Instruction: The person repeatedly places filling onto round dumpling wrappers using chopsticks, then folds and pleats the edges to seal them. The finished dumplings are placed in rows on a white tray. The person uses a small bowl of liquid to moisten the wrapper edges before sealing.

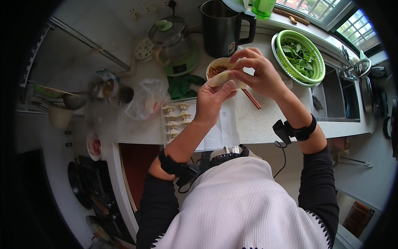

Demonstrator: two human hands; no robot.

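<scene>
Between my two raised hands is a pale dumpling wrapper, folded over. My left hand grips it from below and the left, thumb on the near side. The fingers of my right hand pinch its right part from above. Just behind the wrapper stands a bowl of brown minced filling, partly hidden by my hands. A pair of wooden chopsticks sticks out below my right hand. Under my left forearm lies a paper-lined tray, with several pleated dumplings in rows on its left side.
A plastic bag and a green cloth lie behind the tray. A glass kettle and a black jug stand at the back. To the right are a green basket of leaves and a sink; a stove is lower left.
</scene>
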